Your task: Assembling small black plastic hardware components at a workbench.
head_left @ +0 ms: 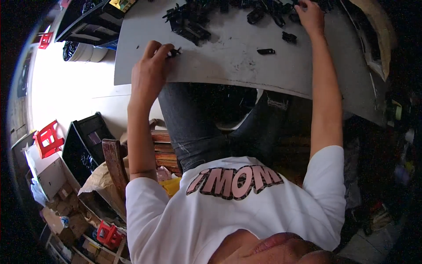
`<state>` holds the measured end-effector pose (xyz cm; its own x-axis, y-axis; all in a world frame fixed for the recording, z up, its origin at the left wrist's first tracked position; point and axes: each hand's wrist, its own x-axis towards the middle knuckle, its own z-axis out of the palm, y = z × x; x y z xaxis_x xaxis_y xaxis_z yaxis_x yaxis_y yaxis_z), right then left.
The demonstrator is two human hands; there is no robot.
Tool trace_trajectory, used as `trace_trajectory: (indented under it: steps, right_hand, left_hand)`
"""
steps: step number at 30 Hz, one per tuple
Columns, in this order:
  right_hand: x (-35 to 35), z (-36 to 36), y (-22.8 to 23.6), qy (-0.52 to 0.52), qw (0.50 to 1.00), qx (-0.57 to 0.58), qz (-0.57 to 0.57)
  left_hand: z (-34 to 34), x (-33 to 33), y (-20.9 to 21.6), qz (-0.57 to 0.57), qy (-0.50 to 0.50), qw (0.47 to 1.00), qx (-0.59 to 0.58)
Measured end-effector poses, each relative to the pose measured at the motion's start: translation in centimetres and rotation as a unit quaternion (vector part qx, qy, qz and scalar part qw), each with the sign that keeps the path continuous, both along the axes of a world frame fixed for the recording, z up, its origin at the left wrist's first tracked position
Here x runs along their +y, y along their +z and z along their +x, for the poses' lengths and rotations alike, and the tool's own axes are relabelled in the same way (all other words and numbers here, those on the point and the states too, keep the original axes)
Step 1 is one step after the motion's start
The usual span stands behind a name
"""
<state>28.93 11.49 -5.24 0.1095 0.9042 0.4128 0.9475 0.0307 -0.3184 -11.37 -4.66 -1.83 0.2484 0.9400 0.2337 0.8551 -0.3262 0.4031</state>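
Observation:
My left hand [151,68] is over the left part of the grey table [211,66], its thumb and fingers pinched on a small black part [175,52]. Far off to the right, my right hand [312,17] reaches into a pile of black plastic parts [263,6] along the table's far side. Its fingertips are closed together among them, and what they grip blends into the dark pile. A cluster of larger black parts [187,26] lies beyond my left hand. Between my arms rest a flat, oblong black piece [266,51] and a chunky black piece [289,37].
A black crate [88,33] and a white bucket [85,53] stand left of the table. Red stools [49,138], a black bin [88,136], a wooden chair [115,169] and cardboard boxes [72,224] crowd my left side. A sack-like brown object [373,35] lies along the right edge.

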Motion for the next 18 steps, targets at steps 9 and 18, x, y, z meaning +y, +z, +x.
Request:
trace_trajectory:
  steps: [9,18]
  right_hand:
    - [-6.9,0.8,1.8,0.045,0.997,0.048,0.049]
    - [-18.1,-2.7,0.8,0.247,0.949,-0.191,0.045]
  left_hand:
    - [7.1,-0.7,-0.1,-0.239,-0.031,0.863,-0.444]
    - [9.6,-0.3,-2.4,-0.225,-0.095,0.839,-0.487]
